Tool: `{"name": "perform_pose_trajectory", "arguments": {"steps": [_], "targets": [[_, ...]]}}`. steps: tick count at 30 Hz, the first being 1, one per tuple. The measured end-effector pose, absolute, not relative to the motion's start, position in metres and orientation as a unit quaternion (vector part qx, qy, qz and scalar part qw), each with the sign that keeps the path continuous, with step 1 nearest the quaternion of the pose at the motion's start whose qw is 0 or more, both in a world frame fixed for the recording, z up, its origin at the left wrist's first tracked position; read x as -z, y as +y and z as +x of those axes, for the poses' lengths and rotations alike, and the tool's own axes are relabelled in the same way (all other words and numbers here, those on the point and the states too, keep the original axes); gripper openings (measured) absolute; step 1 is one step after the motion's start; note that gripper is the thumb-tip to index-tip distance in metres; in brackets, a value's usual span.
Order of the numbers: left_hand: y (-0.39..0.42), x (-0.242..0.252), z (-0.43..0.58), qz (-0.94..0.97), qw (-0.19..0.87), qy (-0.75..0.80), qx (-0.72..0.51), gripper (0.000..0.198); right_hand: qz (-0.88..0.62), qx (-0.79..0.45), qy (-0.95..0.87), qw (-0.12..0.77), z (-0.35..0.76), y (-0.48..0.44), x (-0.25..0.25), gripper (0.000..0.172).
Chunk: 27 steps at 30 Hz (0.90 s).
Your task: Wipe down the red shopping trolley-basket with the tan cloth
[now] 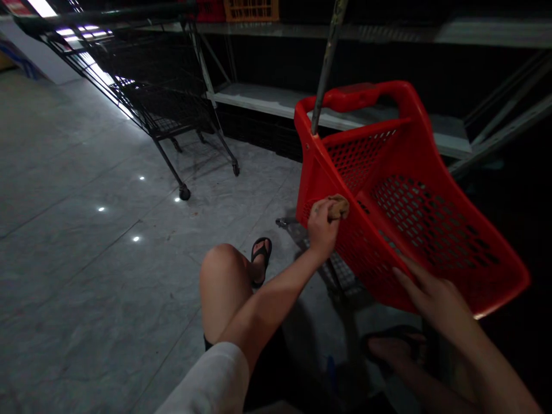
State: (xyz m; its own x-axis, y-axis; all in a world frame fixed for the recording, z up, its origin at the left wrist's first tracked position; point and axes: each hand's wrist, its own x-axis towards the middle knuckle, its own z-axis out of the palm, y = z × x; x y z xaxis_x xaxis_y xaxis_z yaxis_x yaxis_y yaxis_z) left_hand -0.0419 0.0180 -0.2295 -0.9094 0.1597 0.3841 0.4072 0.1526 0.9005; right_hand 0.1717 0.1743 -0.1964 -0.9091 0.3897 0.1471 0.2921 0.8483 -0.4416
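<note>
Now your left hand (321, 227) is pinching the cloth (339, 208) against the basket (431, 155), sitting before the shelf (263, 100), while your right hand (437, 293) is clasping its near rim, seemingly keeping it steady.

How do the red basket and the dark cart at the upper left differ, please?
Colour: the basket is bright red; the cart looks nearly black. Build: the basket has walls pierced by small holes; the cart shows thin bars. Handling: the left hand holds a brown cloth at the basket's side; no hand is on the cart. Both have openings in their sides.
</note>
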Motion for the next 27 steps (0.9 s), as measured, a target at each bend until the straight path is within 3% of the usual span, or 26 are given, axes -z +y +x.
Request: {"name": "perform_pose_trajectory", "arguments": {"steps": [6,11,24,27], "targets": [[0.030,0.196,-0.117,-0.044,0.152,-0.728,0.667,0.037,-0.162,-0.209,-0.961,0.086,0.161,0.168,0.196,0.050],[0.031,0.185,-0.137,-0.045,0.168,-0.717,0.675,0.035,-0.190,-0.228,-0.950,0.095,0.151,0.141,0.189,0.055],[0.019,0.251,0.080,-0.188,-0.010,-0.708,0.680,0.037,-0.248,-0.451,-0.851,0.108,0.101,0.135,0.179,0.075],[0.031,0.253,0.095,-0.144,-0.006,-0.709,0.691,0.052,-0.255,-0.440,-0.856,0.099,0.097,0.139,0.177,0.076]]}}
